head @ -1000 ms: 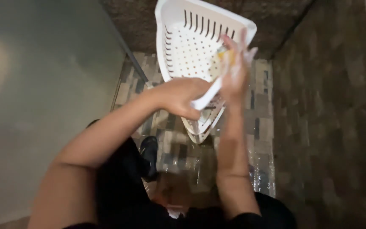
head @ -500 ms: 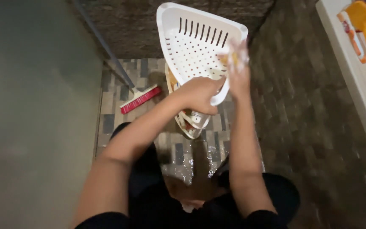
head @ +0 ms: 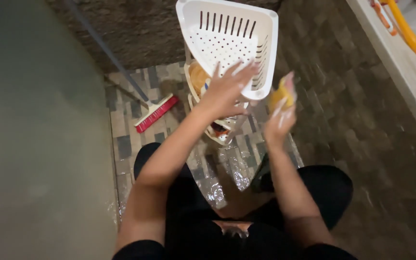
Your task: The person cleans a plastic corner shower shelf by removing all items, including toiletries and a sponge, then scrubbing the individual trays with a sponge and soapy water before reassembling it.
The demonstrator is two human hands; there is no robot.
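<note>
A white triangular plastic corner rack (head: 261,53) with slots and holes stands in the corner, its top shelf empty. My left hand (head: 225,91) is spread with fingers apart over the front rim of the top shelf and holds nothing. My right hand (head: 279,115) is soapy and grips a yellow sponge (head: 281,95) just beside the rack's right corner. Lower shelves (head: 199,77) under my left hand hold a few items that are mostly hidden.
A red-bristled brush (head: 156,112) with a long grey handle (head: 103,45) lies on the wet tiled floor (head: 126,125) at the left. Plain wall at left, tiled wall (head: 362,120) at right. A white ledge (head: 400,72) with an orange object (head: 412,36) runs along the top right.
My left hand has let go of the rack's front edge and spread open. My right hand with the sponge has moved off the shelf to its right side. The view shifted.
</note>
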